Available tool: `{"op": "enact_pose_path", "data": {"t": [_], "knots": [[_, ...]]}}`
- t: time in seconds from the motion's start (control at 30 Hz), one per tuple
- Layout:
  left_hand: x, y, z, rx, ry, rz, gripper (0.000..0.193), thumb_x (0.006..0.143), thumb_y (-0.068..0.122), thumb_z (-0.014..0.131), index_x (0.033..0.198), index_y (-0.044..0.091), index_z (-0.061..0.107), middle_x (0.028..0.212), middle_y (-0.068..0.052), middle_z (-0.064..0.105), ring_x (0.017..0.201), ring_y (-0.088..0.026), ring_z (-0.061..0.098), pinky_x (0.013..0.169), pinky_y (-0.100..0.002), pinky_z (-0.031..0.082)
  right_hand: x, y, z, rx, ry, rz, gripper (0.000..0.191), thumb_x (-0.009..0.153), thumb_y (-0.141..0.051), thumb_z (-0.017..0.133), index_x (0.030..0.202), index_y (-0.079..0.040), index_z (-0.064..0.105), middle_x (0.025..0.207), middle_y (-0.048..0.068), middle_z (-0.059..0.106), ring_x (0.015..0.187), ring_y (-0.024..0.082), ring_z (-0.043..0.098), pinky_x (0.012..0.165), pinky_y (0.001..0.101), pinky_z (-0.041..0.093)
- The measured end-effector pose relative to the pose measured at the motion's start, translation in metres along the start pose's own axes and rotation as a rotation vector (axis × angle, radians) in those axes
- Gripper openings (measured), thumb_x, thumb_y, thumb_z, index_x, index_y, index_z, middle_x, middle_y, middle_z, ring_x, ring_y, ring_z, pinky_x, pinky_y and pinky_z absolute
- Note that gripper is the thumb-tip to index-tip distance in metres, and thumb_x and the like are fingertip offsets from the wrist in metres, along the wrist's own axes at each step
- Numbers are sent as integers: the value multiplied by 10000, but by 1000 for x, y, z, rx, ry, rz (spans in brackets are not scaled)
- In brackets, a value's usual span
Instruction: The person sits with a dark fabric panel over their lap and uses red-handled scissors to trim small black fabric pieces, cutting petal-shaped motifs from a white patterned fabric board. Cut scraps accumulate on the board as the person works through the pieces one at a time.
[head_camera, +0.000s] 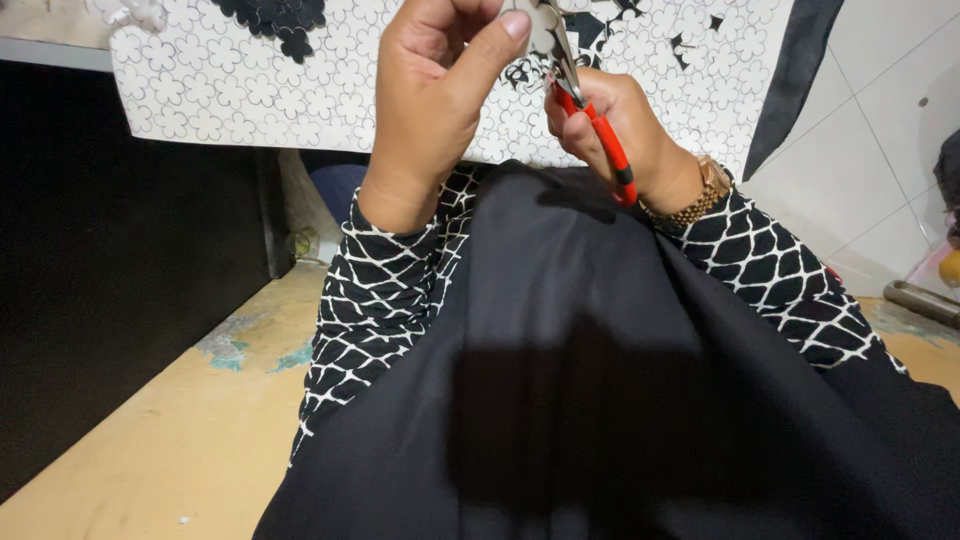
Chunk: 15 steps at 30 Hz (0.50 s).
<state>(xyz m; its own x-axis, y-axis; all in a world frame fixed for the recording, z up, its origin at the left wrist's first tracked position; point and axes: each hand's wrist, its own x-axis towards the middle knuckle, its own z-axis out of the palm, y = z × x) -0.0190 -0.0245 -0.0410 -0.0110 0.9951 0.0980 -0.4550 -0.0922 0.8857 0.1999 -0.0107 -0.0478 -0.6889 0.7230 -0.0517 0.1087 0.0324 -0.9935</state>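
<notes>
So, quick rundown of what's going on here:

Left hand (430, 100): it's pinching a small pale piece (530, 40) between thumb and fingers, up near the top edge of the view.

Right hand (610, 135): it's gripping red-handled pliers (590, 110), fingers wrapped tight round the handles, metal tips pointing up into that same piece.

The piece: it's sitting right between both hands, in front of the white patterned sheet (230, 90). Can't really tell what it is, it's mostly hidden.

Wrist: a gold watch (705, 195) is showing on the right one.

Lap: black cloth (600, 400) is draping over it, with black-and-white lattice sleeves (380, 290) poking out.

Floor: yellowish surface (170, 440) is running along the left.
</notes>
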Motion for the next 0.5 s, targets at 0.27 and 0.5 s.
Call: {"op": "enact_pose_path", "data": {"t": [0.27,0.5], "knots": [[-1,3,-5,23,-19,44,54,1096,58,708,1100,29,663,956,-5,681,876,-76,614,823,-241,505,1,2,-1,24,-38,-4,616,1024,-694,529,941,-85,499,765,-53,472,663,32,411,597,208,368],[-1,5,-5,23,-7,44,74,1100,53,707,1059,20,654,951,-2,670,878,-76,605,828,-243,499,0,5,-1,29,-28,19,590,1034,-665,538,932,-85,505,770,-54,472,662,31,405,593,203,363]]}}
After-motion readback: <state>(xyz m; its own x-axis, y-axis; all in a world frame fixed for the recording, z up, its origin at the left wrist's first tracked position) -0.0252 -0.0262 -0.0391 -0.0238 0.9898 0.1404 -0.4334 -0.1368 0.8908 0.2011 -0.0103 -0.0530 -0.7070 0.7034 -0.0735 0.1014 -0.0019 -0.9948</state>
